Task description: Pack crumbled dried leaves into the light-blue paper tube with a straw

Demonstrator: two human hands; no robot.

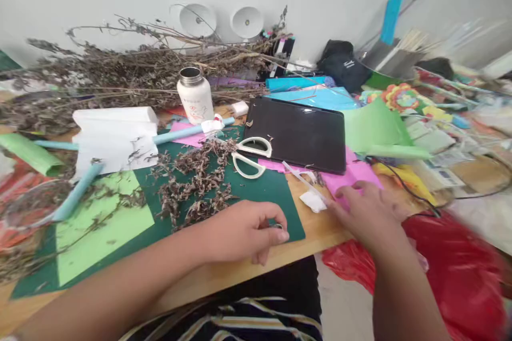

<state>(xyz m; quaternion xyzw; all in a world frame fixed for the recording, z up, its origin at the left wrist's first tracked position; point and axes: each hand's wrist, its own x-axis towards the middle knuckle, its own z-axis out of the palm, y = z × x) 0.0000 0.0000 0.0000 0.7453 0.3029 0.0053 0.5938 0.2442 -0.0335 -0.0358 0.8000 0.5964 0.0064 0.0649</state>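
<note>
My left hand (252, 230) is above the front edge of the green cutting mat (276, 192), fingers curled in a pinch. A small shiny bit shows between them, too little to name. My right hand (370, 213) is over pink paper (350, 170), slightly blurred. Its thumb and forefinger meet the end of a thin white strip (302, 178), beside a crumpled white scrap (313, 201). White-handled scissors (250, 157) lie on the mat, their blades hidden among dried leaves (196, 181). Behind them lies a black tablet-like slab (298, 130).
An open white bottle (196, 98) stands behind the mat, before a heap of dried stems (112, 66). At left are a white paper roll (116, 138) and light-green paper (104, 229). Red plastic (452, 266) hangs at right, below cluttered craft papers.
</note>
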